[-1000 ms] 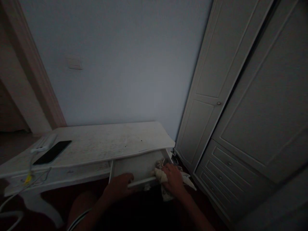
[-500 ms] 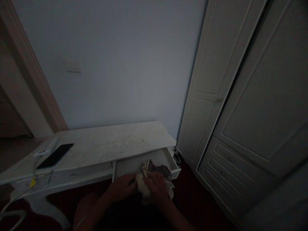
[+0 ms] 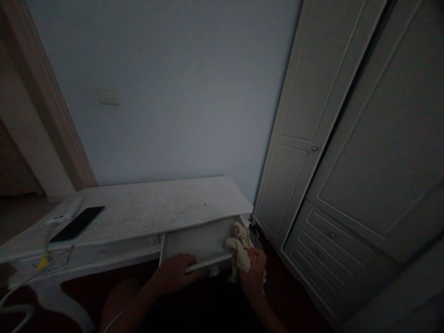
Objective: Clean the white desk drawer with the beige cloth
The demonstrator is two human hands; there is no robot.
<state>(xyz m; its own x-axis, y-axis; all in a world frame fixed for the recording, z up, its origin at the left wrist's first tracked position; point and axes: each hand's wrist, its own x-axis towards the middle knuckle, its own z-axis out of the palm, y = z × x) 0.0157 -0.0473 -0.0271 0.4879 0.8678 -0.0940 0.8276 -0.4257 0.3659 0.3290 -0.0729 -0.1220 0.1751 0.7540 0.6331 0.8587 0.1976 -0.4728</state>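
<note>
A drawer stands pulled out of the white desk, its pale inside showing. My left hand is closed over the left part of the drawer's front edge, thumb outside. At the drawer's right corner, my right hand clutches a crumpled cream cloth with dark markings. Part of the cloth droops over the front of the drawer and part lies over its right side. Between the hands, a small knob sticks out from the drawer front.
On the desk's left lie a black phone and a white box-like device with cables and a yellow tag. A tall wardrobe with drawers stands close at the right. Behind is a plain wall with a light switch.
My right hand has carried the cloth rightward to the drawer's right corner. My left hand has left the cloth and now grips the drawer front.
</note>
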